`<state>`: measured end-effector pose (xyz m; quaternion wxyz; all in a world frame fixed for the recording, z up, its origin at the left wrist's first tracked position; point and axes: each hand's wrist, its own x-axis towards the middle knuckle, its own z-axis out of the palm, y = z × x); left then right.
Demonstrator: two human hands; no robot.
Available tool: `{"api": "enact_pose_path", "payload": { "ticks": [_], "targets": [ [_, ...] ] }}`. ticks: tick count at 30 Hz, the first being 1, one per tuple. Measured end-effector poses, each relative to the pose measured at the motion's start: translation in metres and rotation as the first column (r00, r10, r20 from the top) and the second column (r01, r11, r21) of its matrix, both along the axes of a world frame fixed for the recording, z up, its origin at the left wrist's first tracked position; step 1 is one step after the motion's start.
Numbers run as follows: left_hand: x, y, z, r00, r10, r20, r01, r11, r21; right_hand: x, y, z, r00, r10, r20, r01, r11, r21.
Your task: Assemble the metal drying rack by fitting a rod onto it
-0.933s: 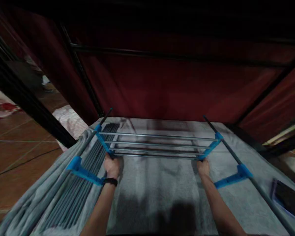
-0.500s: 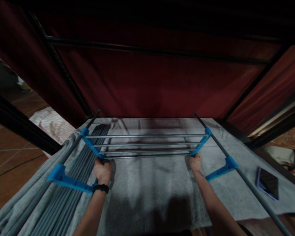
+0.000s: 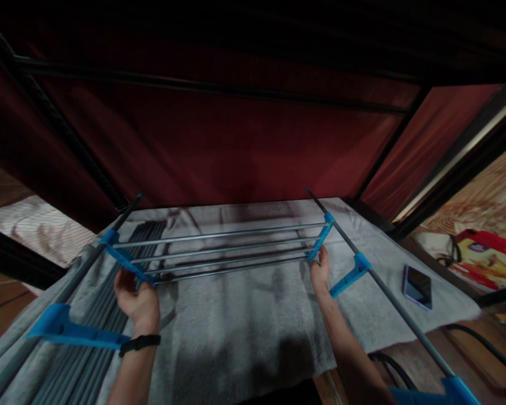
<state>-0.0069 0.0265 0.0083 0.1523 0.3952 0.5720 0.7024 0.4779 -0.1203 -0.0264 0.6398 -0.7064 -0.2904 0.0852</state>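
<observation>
A metal rack frame with blue plastic brackets stands over a grey cloth. Several thin rods (image 3: 227, 248) run between the left bracket (image 3: 124, 259) and the right bracket (image 3: 320, 237). My left hand (image 3: 138, 299), with a black band at the wrist, is just below the left bracket's lower end, its fingers curled apart and partly hidden behind it. My right hand (image 3: 320, 271) is at the lower end of the right bracket, fingers closed round it. Nearer me, two more blue brackets (image 3: 78, 331) (image 3: 351, 275) stick inward from the side poles.
Loose grey rods (image 3: 88, 343) lie bundled on the cloth (image 3: 236, 315) at left. A phone (image 3: 417, 287) lies at right. Beyond are a red curtain (image 3: 236, 152), dark frame bars and a red-yellow package (image 3: 489, 256).
The view has swung to the right, so the rack appears further left. My left hand has loosened from the left bracket, its fingers now spread more. My right hand stays at the right bracket.
</observation>
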Motion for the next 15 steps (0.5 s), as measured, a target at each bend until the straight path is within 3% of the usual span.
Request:
{"api": "enact_pose_path", "payload": {
  "ticks": [5, 15],
  "targets": [
    [0.005, 0.003, 0.015, 0.998, 0.02, 0.052, -0.021, 1.0, 0.02, 0.003, 0.0, 0.002, 0.999, 0.034, -0.011, -0.034, 0.999, 0.021],
    [0.022, 0.008, 0.015, 0.986, 0.157, 0.049, -0.158, 0.987, 0.027, 0.002, 0.003, 0.004, 0.994, -0.105, 0.0, 0.105, 0.992, -0.073]
  ]
}}
